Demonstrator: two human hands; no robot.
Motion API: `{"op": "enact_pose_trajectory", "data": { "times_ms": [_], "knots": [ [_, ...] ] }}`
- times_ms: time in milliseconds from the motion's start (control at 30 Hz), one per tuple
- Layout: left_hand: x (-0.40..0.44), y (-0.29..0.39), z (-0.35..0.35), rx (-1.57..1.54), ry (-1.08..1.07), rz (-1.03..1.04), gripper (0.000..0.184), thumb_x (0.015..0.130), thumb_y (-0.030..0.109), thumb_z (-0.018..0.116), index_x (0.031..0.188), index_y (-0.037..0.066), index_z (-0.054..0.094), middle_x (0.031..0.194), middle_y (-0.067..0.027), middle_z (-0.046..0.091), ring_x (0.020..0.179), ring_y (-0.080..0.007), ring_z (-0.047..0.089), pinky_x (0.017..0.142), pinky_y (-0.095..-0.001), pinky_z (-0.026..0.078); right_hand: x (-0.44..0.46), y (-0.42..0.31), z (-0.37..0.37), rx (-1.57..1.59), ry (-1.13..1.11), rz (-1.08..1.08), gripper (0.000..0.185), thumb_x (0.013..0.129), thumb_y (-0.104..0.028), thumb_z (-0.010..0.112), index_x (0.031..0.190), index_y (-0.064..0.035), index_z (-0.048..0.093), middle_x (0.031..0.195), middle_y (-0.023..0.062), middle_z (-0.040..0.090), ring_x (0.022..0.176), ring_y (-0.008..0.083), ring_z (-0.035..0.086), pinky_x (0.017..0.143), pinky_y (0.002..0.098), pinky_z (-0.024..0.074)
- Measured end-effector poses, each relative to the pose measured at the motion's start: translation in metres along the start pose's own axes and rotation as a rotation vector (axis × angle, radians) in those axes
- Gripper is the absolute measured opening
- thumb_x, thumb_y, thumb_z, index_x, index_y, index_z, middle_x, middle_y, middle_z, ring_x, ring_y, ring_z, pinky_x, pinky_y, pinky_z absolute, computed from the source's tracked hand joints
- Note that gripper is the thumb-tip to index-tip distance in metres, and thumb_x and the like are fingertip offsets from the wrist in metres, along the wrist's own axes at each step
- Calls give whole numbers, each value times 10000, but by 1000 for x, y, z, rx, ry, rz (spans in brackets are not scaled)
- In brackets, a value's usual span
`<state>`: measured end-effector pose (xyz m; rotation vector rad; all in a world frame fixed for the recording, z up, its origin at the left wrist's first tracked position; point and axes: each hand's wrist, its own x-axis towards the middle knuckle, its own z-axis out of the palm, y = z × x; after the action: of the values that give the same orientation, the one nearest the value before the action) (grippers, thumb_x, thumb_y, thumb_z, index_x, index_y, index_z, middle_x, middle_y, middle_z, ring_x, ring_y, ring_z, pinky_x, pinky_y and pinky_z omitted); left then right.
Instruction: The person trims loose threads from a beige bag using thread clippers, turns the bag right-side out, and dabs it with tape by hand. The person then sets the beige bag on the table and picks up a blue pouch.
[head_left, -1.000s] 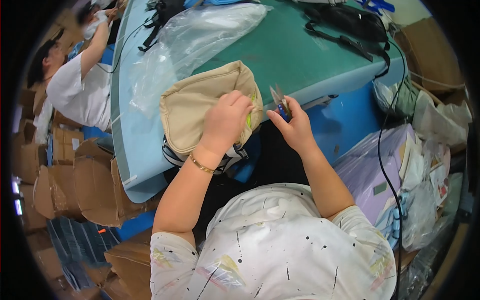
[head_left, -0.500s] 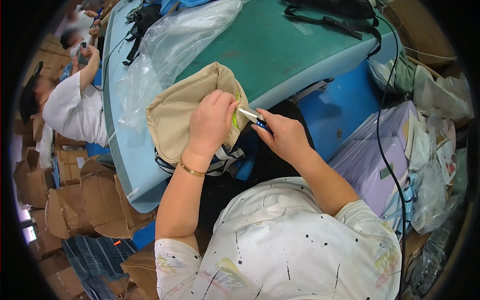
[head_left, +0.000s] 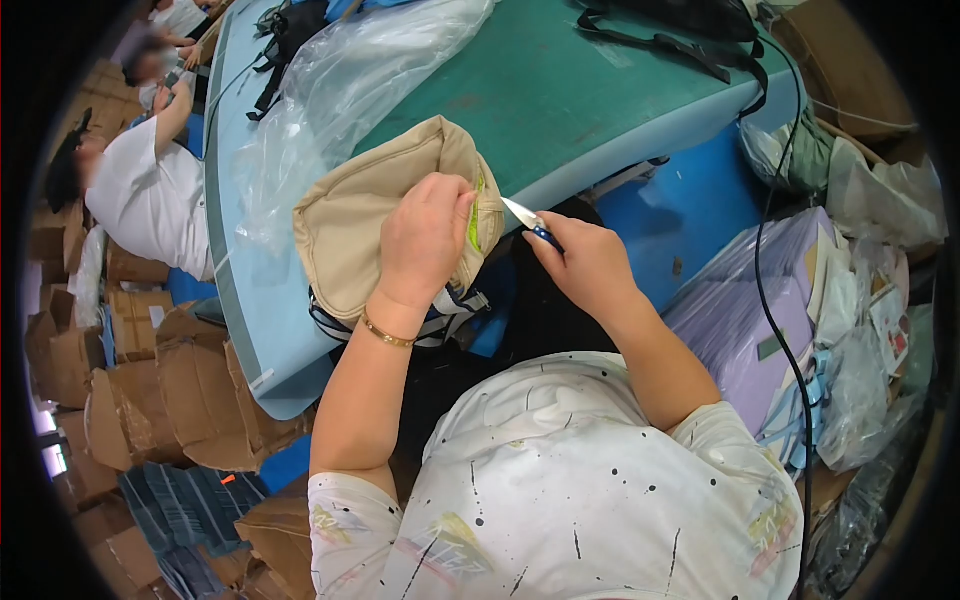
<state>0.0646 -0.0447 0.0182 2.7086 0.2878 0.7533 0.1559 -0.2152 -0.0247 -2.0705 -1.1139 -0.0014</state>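
A beige fabric bag (head_left: 345,215) rests at the table's near edge, with lime-green trim (head_left: 474,225) showing along its right-hand opening. My left hand (head_left: 425,235) lies over the bag, fingers pinched on its edge beside the trim; the fingertips partly hide what they grip. Just right of the bag, my right hand (head_left: 590,262) is closed around blue-handled thread snips (head_left: 525,214). Their pale pointed blades aim up and left, toward the bag's edge and apart from my left fingers. Dark and white straps (head_left: 455,312) hang beneath the bag.
The green-topped table (head_left: 520,90) carries clear plastic sheeting (head_left: 350,90) and a black strapped bag (head_left: 690,30). A black cable (head_left: 765,280) hangs down on the right beside plastic-wrapped lilac goods (head_left: 750,310). Cardboard boxes (head_left: 200,390) and a co-worker (head_left: 150,190) are on the left.
My right hand has drawn the snips right, away from my left fingers and the trim. The left hand keeps its pinch on the bag, which has shifted slightly.
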Motion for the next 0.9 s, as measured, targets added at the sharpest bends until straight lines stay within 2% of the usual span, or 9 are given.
{"op": "enact_pose_trajectory", "data": {
  "times_ms": [67,200,267,433,533,567,667,733,900],
  "knots": [
    [-3,-1,3,-15,36,-23,97,849,159,580,854,70,542,789,-80,561,720,-289,567,590,-388,458,-4,5,2,47,-29,23,244,853,-228,622,1037,-67,617,704,87,630,549,225,585,494,319,442],
    [-7,-1,-1,-64,66,-49,86,866,134,551,881,56,517,830,-99,569,740,-305,570,599,-400,454,-15,3,25,1013,-169,418,290,937,-254,523,1125,-34,537,798,24,633,501,37,473,444,192,372],
    [-11,1,-3,-103,44,-82,86,865,122,548,880,48,507,847,-110,567,760,-315,569,610,-407,452,-17,-7,35,1150,-133,454,287,921,-261,560,1076,-24,514,760,14,595,491,41,467,434,184,380],
    [-47,30,-19,-49,148,415,160,808,169,637,830,58,524,932,-112,562,861,-294,561,764,-417,464,-13,-14,54,1219,-65,468,265,922,-268,563,1030,-35,501,692,-23,485,473,36,451,410,184,361],
    [-93,44,-5,-133,26,535,214,775,216,695,839,80,543,966,-100,564,913,-285,565,856,-404,454,-12,-12,52,1241,-81,490,268,920,-273,566,1024,-36,495,703,-23,482,472,33,447,405,186,357],
    [-104,44,2,-131,30,532,214,775,216,695,839,80,543,966,-100,564,913,-285,565,856,-404,454,-12,-12,51,1192,-88,484,246,941,-261,526,1059,-48,493,799,42,603,454,49,425,396,185,322],
    [-123,36,22,3,163,389,336,710,226,771,904,74,543,994,-113,543,940,-295,542,855,-410,422,-15,-11,52,1255,-71,476,245,951,-259,501,1067,-44,490,893,82,631,465,52,421,402,185,324],
    [-126,32,25,183,357,28,395,694,209,786,963,59,540,1021,-127,520,955,-300,513,843,-403,405,-16,-13,51,1268,-77,458,235,956,-247,483,1071,-42,487,933,101,634,470,53,417,407,184,325],
    [-112,30,22,281,417,-91,416,751,280,742,1022,42,537,1013,-109,525,917,-287,509,831,-402,378,-18,-23,48,1298,-107,422,207,966,-208,446,1075,-36,481,973,126,636,473,55,402,420,178,324]
  ]
}}
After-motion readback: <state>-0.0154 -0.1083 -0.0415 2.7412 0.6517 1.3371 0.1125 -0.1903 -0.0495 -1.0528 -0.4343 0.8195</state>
